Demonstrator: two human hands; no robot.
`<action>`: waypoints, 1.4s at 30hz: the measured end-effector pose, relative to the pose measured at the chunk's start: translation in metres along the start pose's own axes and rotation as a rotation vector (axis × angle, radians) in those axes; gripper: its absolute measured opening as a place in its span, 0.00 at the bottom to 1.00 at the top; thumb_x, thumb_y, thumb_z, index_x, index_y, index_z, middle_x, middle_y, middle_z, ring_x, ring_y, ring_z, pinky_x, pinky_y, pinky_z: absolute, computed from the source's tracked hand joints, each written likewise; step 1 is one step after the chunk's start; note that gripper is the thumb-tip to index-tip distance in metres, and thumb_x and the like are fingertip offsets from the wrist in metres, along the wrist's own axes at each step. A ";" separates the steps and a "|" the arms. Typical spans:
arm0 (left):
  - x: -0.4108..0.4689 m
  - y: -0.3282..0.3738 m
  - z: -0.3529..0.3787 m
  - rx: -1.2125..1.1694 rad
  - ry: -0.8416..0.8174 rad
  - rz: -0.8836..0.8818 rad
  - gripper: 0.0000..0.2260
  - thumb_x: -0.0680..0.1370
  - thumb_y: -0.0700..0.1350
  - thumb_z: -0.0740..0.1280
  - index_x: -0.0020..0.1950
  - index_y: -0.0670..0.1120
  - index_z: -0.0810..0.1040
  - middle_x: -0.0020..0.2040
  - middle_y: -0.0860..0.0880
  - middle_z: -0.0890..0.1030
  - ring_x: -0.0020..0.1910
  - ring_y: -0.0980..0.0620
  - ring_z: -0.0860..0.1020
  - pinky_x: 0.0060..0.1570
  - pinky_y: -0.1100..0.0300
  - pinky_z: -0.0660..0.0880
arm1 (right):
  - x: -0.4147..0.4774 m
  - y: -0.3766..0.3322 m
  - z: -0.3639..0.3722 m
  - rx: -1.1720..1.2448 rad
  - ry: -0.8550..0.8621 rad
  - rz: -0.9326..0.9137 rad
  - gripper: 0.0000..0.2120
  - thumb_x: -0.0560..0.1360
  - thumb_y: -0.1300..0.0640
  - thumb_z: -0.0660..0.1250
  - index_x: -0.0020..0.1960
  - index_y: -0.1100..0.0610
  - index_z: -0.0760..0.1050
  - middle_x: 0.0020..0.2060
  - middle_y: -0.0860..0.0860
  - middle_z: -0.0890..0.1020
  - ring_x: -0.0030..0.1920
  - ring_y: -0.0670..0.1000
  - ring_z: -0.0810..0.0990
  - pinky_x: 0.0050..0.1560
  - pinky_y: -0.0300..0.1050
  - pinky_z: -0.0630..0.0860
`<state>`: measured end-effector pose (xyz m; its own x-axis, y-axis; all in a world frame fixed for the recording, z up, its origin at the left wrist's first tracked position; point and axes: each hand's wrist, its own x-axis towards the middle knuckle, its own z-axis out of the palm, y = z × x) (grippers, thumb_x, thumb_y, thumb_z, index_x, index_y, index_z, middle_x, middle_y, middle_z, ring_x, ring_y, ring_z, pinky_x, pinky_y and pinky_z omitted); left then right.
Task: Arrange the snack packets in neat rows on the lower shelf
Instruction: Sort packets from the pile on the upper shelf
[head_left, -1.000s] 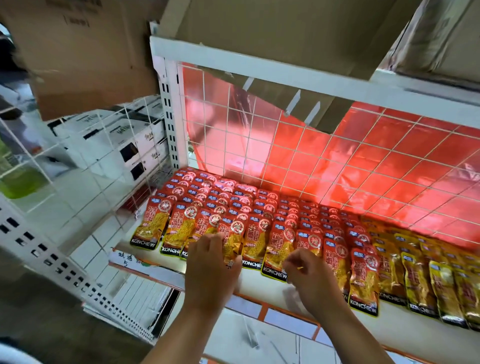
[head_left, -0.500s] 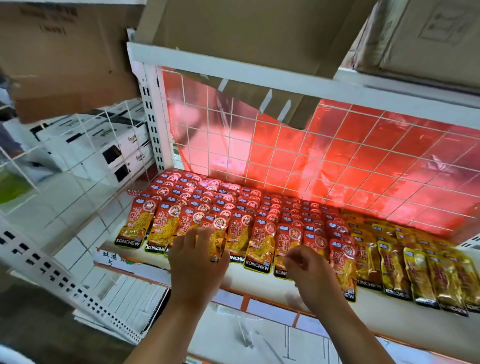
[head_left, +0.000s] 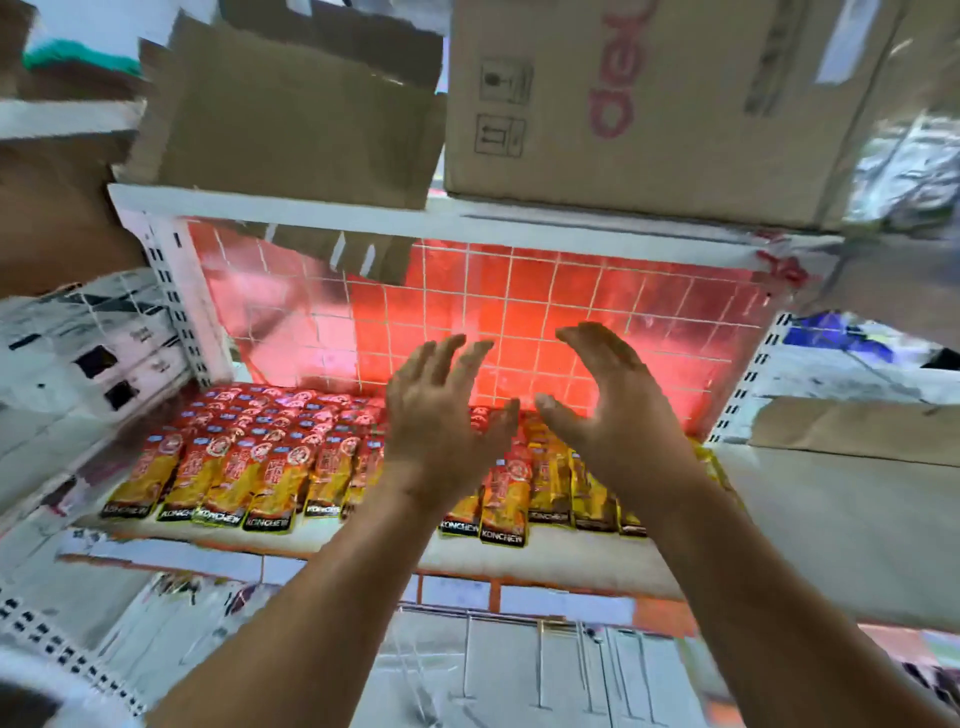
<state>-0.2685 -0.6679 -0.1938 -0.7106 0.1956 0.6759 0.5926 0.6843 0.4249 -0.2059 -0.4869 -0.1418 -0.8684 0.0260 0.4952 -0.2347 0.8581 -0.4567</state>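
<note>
White metal shelving (head_left: 176, 291) is seen, backed by a red gridded panel (head_left: 519, 312); much of the view is blurred. At the far left, white boxes (head_left: 88, 343) are stacked on a neighbouring rack. An open cardboard box (head_left: 291, 119) is set on the upper shelf (head_left: 519, 223), left of centre. Below it, on the lower shelf (head_left: 571, 558), red snack packets (head_left: 234, 467) are laid flat in overlapping rows from the back panel to the front lip. The left hand (head_left: 441, 415) is held above the middle of the rows, fingers straight and spread, nothing gripped. The right hand (head_left: 608, 395) is held just beside it, palm turned inward, fingers likewise extended and empty. Yellow packets (head_left: 587, 493) are laid to the right of the red ones, partly hidden by the right forearm (head_left: 727, 571). A closed carton (head_left: 649, 104) with red lettering is set on the upper shelf at right, and flat cardboard (head_left: 857, 431) is seen at the far right.
</note>
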 end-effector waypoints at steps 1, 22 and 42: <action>0.010 0.020 0.002 -0.010 0.011 0.048 0.29 0.76 0.61 0.66 0.74 0.49 0.74 0.71 0.44 0.76 0.72 0.40 0.72 0.71 0.40 0.67 | 0.000 0.004 -0.022 -0.020 0.032 -0.024 0.33 0.71 0.38 0.65 0.74 0.47 0.68 0.72 0.50 0.71 0.73 0.52 0.68 0.72 0.53 0.67; 0.070 0.422 0.068 -0.071 -0.377 0.503 0.23 0.80 0.61 0.66 0.72 0.52 0.74 0.69 0.48 0.79 0.67 0.45 0.77 0.65 0.52 0.73 | -0.161 0.152 -0.383 -0.340 0.378 0.232 0.31 0.73 0.45 0.68 0.74 0.51 0.70 0.72 0.49 0.73 0.72 0.51 0.70 0.70 0.41 0.64; 0.215 0.555 0.178 0.502 -1.090 0.559 0.29 0.81 0.63 0.66 0.75 0.47 0.74 0.69 0.46 0.77 0.48 0.49 0.80 0.19 0.68 0.69 | -0.055 0.345 -0.447 -0.439 0.022 0.632 0.07 0.74 0.47 0.74 0.49 0.48 0.81 0.44 0.50 0.82 0.41 0.51 0.79 0.44 0.45 0.77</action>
<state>-0.1598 -0.1206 0.0803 -0.4969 0.8336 -0.2413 0.8671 0.4653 -0.1780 -0.0437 0.0374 0.0039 -0.7698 0.5855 0.2543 0.5023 0.8014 -0.3247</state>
